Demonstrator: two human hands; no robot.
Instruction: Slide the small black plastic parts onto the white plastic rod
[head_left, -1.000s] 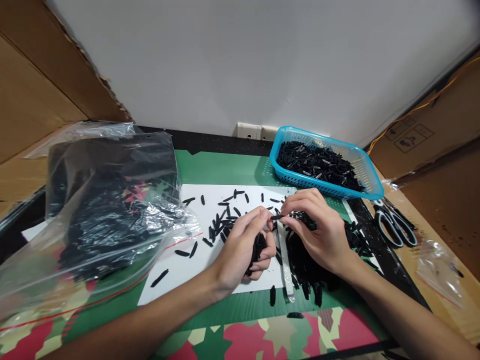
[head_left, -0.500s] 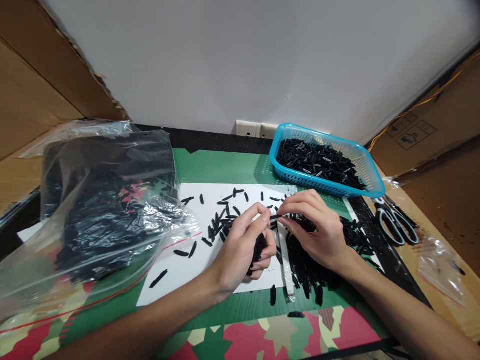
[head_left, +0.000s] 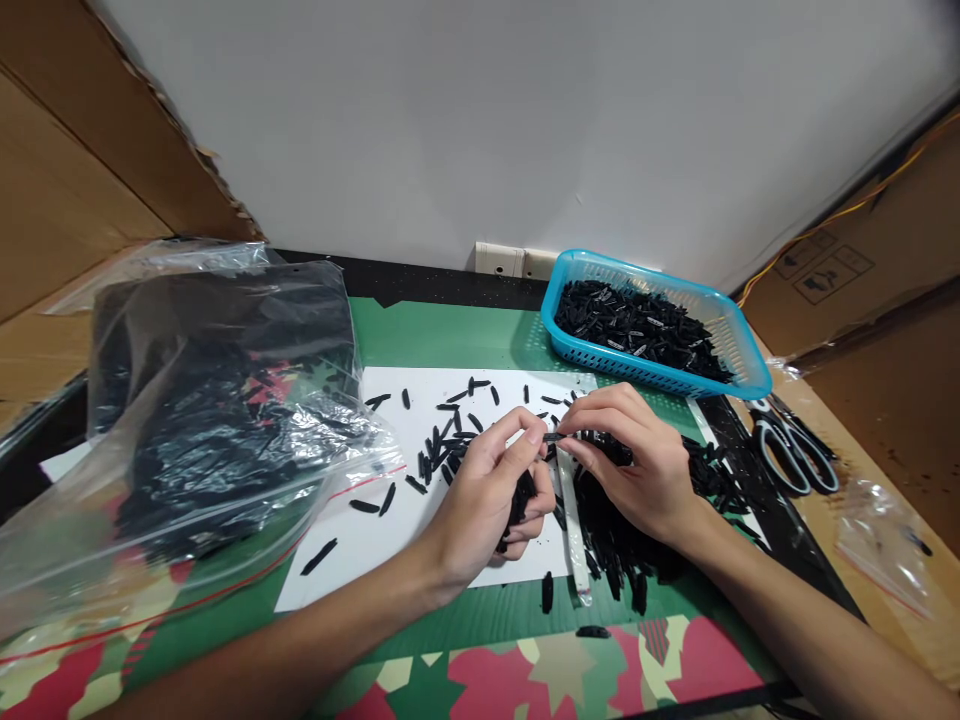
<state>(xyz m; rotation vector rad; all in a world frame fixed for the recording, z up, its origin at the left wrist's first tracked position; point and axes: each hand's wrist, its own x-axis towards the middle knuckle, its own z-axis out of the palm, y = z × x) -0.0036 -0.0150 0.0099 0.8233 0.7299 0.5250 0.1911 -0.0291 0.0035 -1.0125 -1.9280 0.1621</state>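
My left hand (head_left: 499,490) is closed around several black pieces in its palm, and its thumb and forefinger pinch one end of a small black piece (head_left: 553,437). The other end is between the thumb and fingertips of my right hand (head_left: 634,450). Under the hands lies a white sheet (head_left: 337,510) with many black pieces scattered on it. A pale narrow strip (head_left: 572,525) runs between the hands. Beneath my right hand is a dense pile of black pieces (head_left: 615,540), partly hidden by that hand.
A blue basket (head_left: 637,360) of black pieces stands at the back right, by the wall. Scissors (head_left: 784,450) and a small clear bag (head_left: 885,540) lie on the right. A large clear bag (head_left: 217,440) with black contents covers the left. Cardboard stands at both sides.
The view has shifted very slightly. Both hands keep nearly the same pose, with the small black piece still between their fingertips.
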